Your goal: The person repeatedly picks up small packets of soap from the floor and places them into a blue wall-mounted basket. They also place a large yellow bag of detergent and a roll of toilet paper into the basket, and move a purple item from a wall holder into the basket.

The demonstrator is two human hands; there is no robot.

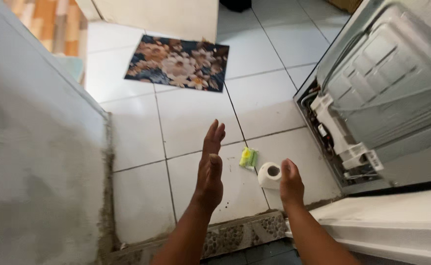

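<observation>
While both hands hover empty above the white tiled floor (196,122), the left hand (210,169) spreads open fingers; the right hand (290,184), fingers curled, nears a white toilet-paper roll (270,175), a green-yellow packet (248,158) at its ten o'clock.

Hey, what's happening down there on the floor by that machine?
A person is looking down at a white tiled floor with both bare hands held out and empty. The left hand is open, fingers straight. The right hand hovers right beside a white paper roll lying on the tiles, not gripping it. A small green and yellow packet lies next to the roll. To the right stands a grey appliance with exposed wiring, and a flowered mat lies farther off.
</observation>
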